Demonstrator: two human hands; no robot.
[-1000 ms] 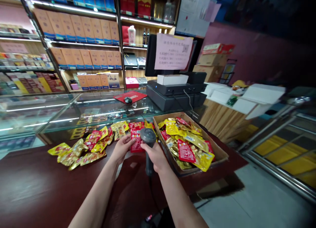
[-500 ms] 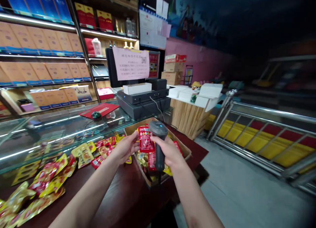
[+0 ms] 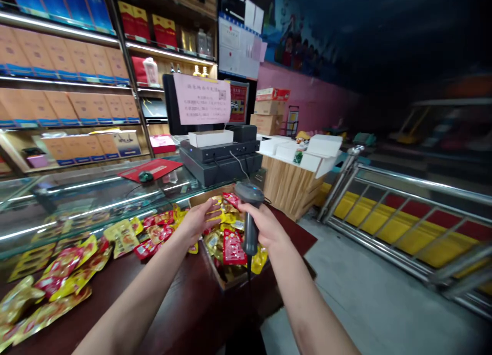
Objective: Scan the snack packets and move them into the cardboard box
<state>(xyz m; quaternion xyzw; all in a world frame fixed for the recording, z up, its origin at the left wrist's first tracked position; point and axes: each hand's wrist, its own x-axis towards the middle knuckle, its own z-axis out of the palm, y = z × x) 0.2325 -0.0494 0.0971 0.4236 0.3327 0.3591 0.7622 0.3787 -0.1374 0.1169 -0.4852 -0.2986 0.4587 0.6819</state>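
Note:
My right hand [image 3: 267, 224] is wrapped around the handle of a dark barcode scanner [image 3: 250, 216], held upright over the box. My left hand [image 3: 200, 219] is open at the box's left side, fingers stretched out and no packet in them. Below both hands, an open cardboard box [image 3: 215, 273] holds several red, yellow and gold snack packets. A red packet [image 3: 234, 246] lies face up in it, left of the scanner handle. Near my right thumb is another red packet [image 3: 231, 199]; I cannot tell whether the thumb touches it.
More snack packets [image 3: 73, 265] lie spread over the dark red counter [image 3: 172, 303] at left. Behind them runs a glass display top [image 3: 96, 196]. A monitor with a pink notice [image 3: 202, 99] stands on a black cash drawer [image 3: 221, 165]. A metal railing [image 3: 400, 216] is at right.
The red packet that was between my left fingers and the scanner has left my left hand. My left fingers have opened. The scanner has stayed in my right hand, and the view has shifted slightly.

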